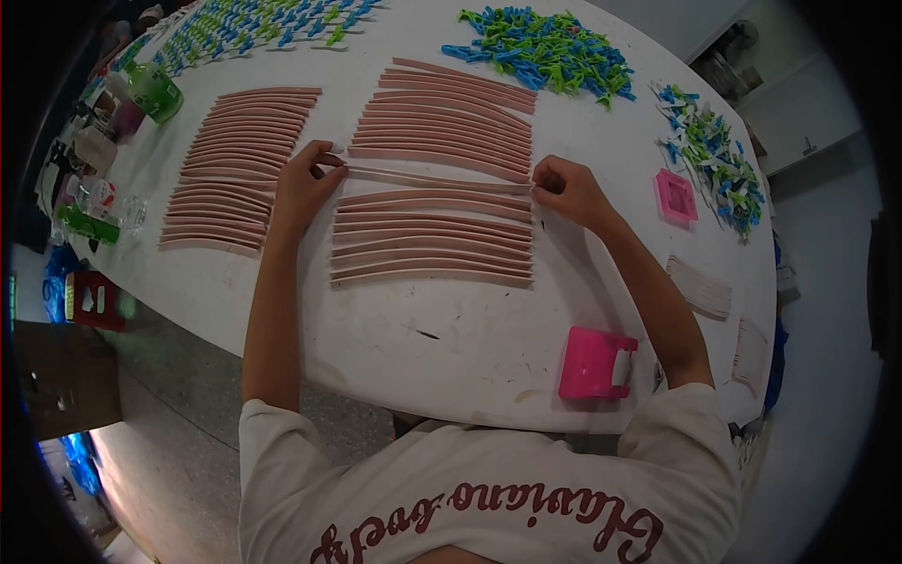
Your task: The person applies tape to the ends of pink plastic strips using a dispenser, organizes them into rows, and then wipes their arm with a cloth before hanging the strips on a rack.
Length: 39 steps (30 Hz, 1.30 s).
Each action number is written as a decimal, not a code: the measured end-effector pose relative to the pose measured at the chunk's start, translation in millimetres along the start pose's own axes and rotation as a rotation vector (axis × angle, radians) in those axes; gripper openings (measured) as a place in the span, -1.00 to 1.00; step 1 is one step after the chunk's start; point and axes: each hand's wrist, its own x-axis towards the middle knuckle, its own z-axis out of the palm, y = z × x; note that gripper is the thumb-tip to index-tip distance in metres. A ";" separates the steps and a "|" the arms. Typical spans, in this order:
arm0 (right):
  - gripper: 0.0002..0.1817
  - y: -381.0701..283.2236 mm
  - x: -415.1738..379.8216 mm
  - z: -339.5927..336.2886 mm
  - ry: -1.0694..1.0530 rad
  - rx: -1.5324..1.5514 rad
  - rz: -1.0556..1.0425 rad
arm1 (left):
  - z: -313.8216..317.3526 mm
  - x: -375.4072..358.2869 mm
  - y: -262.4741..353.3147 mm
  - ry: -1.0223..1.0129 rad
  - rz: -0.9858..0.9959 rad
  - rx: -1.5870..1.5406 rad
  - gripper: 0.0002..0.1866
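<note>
Between my two hands a thin pinkish strip (pixel 437 179) stretches across the middle of the white table. My left hand (pixel 312 179) pinches its left end, and my right hand (pixel 561 188) pinches its right end. Similar strips lie in rows above it (pixel 446 132) and below it (pixel 432 240), roughly parallel. Another column of pink strips (pixel 225 179) lies to the left of my left hand.
A pink tape dispenser (pixel 597 364) sits near the front edge of the table (pixel 423 362). Blue and green clips (pixel 554 52) are heaped at the back, with more (pixel 719 169) at the right beside a pink square object (pixel 675 197). Bottles (pixel 153 91) stand at the left.
</note>
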 end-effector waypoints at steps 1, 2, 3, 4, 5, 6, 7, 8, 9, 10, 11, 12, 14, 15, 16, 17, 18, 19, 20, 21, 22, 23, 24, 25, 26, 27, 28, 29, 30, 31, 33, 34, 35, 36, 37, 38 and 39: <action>-0.84 0.2 -0.9 -1.2 0.003 -0.035 0.026 | 0.1 -0.1 -1.0 0.000 -0.001 0.000 -0.56; -0.84 1.2 -1.5 -1.3 0.002 -0.035 0.027 | 0.2 0.0 -2.0 0.010 0.014 -0.011 -0.58; -0.85 2.3 -1.8 -1.1 0.021 -0.037 0.026 | 0.4 0.1 -3.1 0.021 0.028 -0.023 -0.59; -0.87 2.3 -1.9 -0.8 0.040 -0.038 0.025 | 0.5 -0.1 -2.8 0.020 0.027 -0.023 -0.59; -0.87 2.4 -1.7 -0.8 0.039 -0.038 0.026 | 0.7 -0.1 -2.4 0.021 0.020 -0.014 -0.59; -0.87 2.4 -1.4 -0.8 0.031 -0.050 0.012 | 0.6 0.1 -2.0 0.022 0.014 -0.006 -0.59; -0.87 1.7 -1.0 -0.9 0.024 -0.062 -0.002 | 0.8 0.7 -3.4 0.022 0.014 -0.005 -0.59; -0.87 0.9 -0.7 -0.7 0.023 -0.061 -0.002 | 0.7 1.2 -4.9 0.020 0.024 -0.009 -0.58; -0.87 0.2 -0.6 -0.4 0.021 -0.066 -0.006 | 0.8 1.4 -6.5 0.017 0.035 -0.012 -0.58; -0.87 -0.2 -0.5 -0.1 0.019 -0.071 -0.010 | 0.9 1.0 -5.4 0.017 0.034 -0.012 -0.58; -0.87 0.5 -0.4 0.3 0.019 -0.070 -0.010 | 1.3 0.5 -4.1 0.021 0.024 -0.012 -0.58; -0.87 1.6 -0.2 1.1 0.024 -0.066 -0.017 | 1.3 -0.1 -3.1 0.026 0.014 -0.011 -0.58; -0.86 0.2 0.0 1.6 0.028 -0.061 -0.024 | 1.5 0.3 -4.1 0.024 0.016 -0.015 -0.58; -0.86 -0.6 -0.2 1.4 0.027 -0.075 -0.024 | 1.4 0.5 -4.7 0.022 0.019 -0.019 -0.58; -0.86 -1.7 0.0 1.5 0.027 -0.088 -0.024 | 0.9 0.5 -4.1 0.023 0.019 -0.018 -0.58; -0.86 -1.5 0.2 2.0 0.027 -0.087 -0.024 | 1.0 0.3 -3.5 0.025 0.023 -0.018 -0.58; -0.86 -0.7 0.3 2.5 0.038 -0.086 -0.023 | 0.8 0.1 -3.0 0.026 0.027 -0.018 -0.58; -0.85 0.1 0.3 3.0 0.049 -0.084 -0.022 | 0.6 0.3 -3.4 0.027 0.027 -0.017 -0.58; -0.85 1.6 0.4 3.6 0.049 -0.084 -0.023 | 0.5 0.8 -3.8 0.022 0.028 -0.013 -0.58; -0.86 3.3 0.4 4.3 0.062 -0.084 -0.037 | 0.4 1.0 -4.2 0.017 0.029 -0.009 -0.58; -0.86 2.8 0.4 4.7 0.074 -0.083 -0.050 | 0.3 0.7 -4.1 0.018 0.028 -0.009 -0.58; -0.86 2.2 0.2 4.6 0.072 -0.083 -0.051 | 0.4 0.4 -4.0 0.018 0.028 -0.013 -0.58; -0.86 1.7 -0.1 3.9 0.058 -0.081 -0.028 | 0.5 0.2 -3.9 0.019 0.030 -0.017 -0.58; -0.85 0.5 -0.3 3.3 0.044 -0.080 -0.004 | 0.3 0.0 -3.0 0.020 0.029 -0.017 -0.58; -0.85 0.0 -0.3 2.8 0.044 -0.080 -0.005 | 0.1 -0.1 -2.2 0.018 0.022 -0.026 -0.58; -0.85 -0.3 -0.4 2.4 0.039 -0.076 0.010 | -0.4 -0.2 -1.4 0.015 0.014 -0.035 -0.58; -0.86 -0.3 -0.5 2.2 0.034 -0.071 0.024 | -1.1 -0.4 -0.9 0.015 0.014 -0.035 -0.58; -0.86 -0.1 -0.5 2.0 0.035 -0.071 0.025 | -1.9 -0.5 -0.5 -0.001 0.008 -0.038 -0.58; -0.85 0.2 -0.4 1.7 0.031 -0.064 0.023 | -2.4 -0.7 0.0 -0.018 0.001 -0.041 -0.58; -0.85 0.7 -0.5 1.5 0.027 -0.058 0.020 | -2.2 -0.3 -1.2 -0.019 0.001 -0.041 -0.58; -0.85 1.9 -1.0 1.0 0.025 -0.059 0.023 | -2.1 0.4 -3.6 -0.019 0.022 -0.036 -0.58; -0.85 2.8 -1.2 0.6 0.024 -0.060 0.025 | -1.6 0.3 -3.9 -0.019 0.022 -0.036 -0.58; -0.85 3.8 -1.3 0.3 0.024 -0.060 0.025 | -1.2 0.1 -4.2 -0.004 0.024 -0.046 -0.59; -0.85 5.0 -1.3 0.1 0.027 -0.062 0.018 | -0.9 0.1 -4.6 0.011 0.028 -0.057 -0.60; -0.85 5.9 -1.5 -0.1 0.029 -0.064 0.012 | -0.9 -0.1 -5.1 0.011 0.027 -0.057 -0.60; -0.85 6.8 -1.7 -0.3 0.029 -0.064 0.012 | -1.3 -0.3 -5.7 0.010 0.021 -0.067 -0.59; -0.85 7.6 -1.8 -0.7 0.030 -0.060 0.012 | -1.9 -0.4 -6.2 0.010 0.014 -0.077 -0.58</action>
